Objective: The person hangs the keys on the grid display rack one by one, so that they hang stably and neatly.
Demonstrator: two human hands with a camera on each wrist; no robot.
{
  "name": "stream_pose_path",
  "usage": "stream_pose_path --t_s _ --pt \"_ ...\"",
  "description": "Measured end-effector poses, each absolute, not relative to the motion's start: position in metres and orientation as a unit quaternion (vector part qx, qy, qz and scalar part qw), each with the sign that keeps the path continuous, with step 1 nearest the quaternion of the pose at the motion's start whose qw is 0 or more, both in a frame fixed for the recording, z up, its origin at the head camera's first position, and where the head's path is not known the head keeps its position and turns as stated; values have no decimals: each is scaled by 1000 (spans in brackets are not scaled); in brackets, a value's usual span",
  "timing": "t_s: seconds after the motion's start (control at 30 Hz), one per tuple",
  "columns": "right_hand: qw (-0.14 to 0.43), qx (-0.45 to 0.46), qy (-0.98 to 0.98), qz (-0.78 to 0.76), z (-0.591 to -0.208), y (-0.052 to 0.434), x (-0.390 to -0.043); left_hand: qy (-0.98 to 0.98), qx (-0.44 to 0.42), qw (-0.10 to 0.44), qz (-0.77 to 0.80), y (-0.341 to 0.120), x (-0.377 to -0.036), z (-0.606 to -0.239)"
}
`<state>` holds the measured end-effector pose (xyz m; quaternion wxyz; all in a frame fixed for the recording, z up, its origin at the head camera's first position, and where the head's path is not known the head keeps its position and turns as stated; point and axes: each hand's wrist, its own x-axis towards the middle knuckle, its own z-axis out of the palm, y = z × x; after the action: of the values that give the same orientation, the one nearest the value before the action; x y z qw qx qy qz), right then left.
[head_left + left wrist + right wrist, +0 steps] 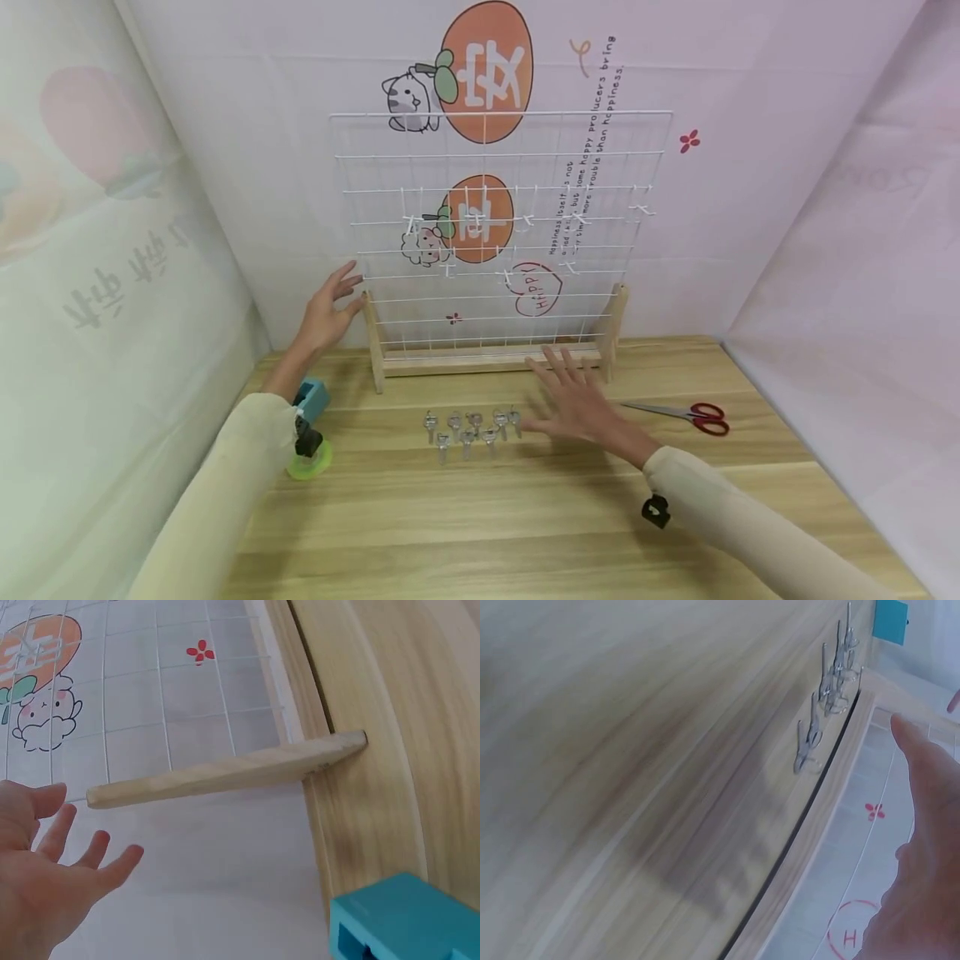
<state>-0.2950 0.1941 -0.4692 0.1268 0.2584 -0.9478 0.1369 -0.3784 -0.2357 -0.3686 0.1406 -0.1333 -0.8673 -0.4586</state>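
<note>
Around your workspace, a teal box-shaped thing (313,398) sits at the left of the head frame, partly hidden behind your left wrist, with a green round thing (307,468) just below it. Red-handled scissors (688,413) lie at the right of the frame, blades pointing left toward your right forearm. A printed white cloth (262,108) hangs behind everything.

The wire grid (483,156) fills the upper middle, upright between the left wooden post (375,343) and the right wooden post (615,329), with white hooks (526,220) across its middle rows. Eight keys (467,438) lie on the table (480,533) at the centre, below the base bar (457,364), in two loose rows. Your right hand (573,402) stands in front of the bar's right end.

That right hand is spread wide and holds nothing, palm down over the table with its shadow cast beneath; its thumb points left, near the rightmost key. Your left hand (328,310) is raised at the grid's lower left edge, fingers loosely apart and holding nothing. Its thumb is by the post's top, but I can't tell whether it touches the wood or wire.
</note>
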Motion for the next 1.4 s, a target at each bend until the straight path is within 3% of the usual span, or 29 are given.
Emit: stream_pose_path --t_s 0.8,1.4 --pt "55 304 -934 177 -476 119 -312 -733 -97 61 -670 -227 -400 -376" --pt "31 347 -912 217 -489 74 -334 -731 -93 58 -674 -228 -400 -374"
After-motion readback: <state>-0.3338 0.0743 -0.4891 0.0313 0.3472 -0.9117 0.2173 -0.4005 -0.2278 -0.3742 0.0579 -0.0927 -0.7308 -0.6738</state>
